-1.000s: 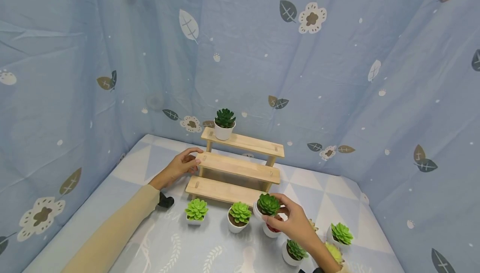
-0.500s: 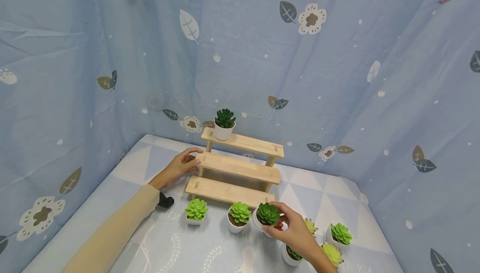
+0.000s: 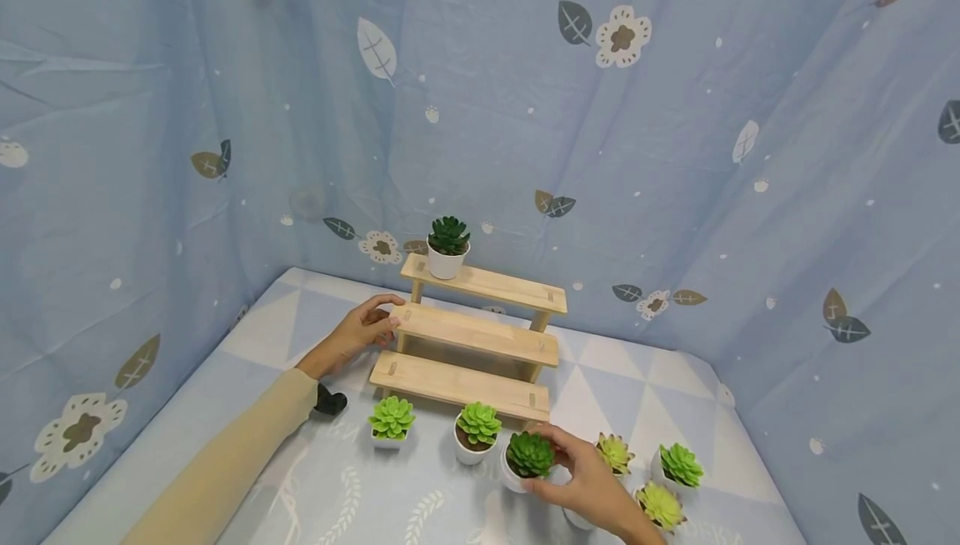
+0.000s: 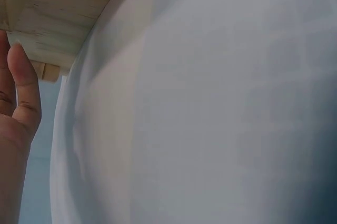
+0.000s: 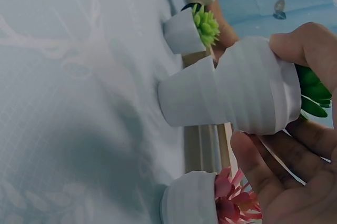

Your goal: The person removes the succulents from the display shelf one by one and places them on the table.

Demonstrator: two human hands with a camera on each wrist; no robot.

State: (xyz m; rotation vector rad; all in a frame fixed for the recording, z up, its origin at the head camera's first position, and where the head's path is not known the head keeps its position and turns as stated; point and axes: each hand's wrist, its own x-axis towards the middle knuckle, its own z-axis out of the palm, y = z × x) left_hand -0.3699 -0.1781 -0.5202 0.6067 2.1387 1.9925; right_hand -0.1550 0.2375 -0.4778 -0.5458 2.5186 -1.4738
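My right hand [image 3: 585,478] holds a potted dark-green succulent [image 3: 529,455] by the pot's rim, thumb on one side and fingers on the other. In the right wrist view its ribbed white pot [image 5: 255,87] hangs above the table, overlapping a smooth white pot [image 5: 184,92] behind it. A red succulent [image 5: 231,200] in a white pot stands beside it there; the right hand and held plant hide it in the head view. My left hand [image 3: 360,332] grips the left end of the middle shelf of a three-tier wooden plant stand [image 3: 472,331].
Another dark-green succulent [image 3: 447,247] stands on the top shelf. Two bright-green succulents, one left [image 3: 391,422] and one nearer the middle [image 3: 476,432], stand before the stand. Right of my right hand are yellowish succulents [image 3: 660,505] and a green one [image 3: 680,466]. Patterned curtain [image 3: 480,112] surrounds the table.
My right hand has moved the dark-green succulent down and toward me, away from the lowest shelf's right end. The left hand stays in place on the stand.
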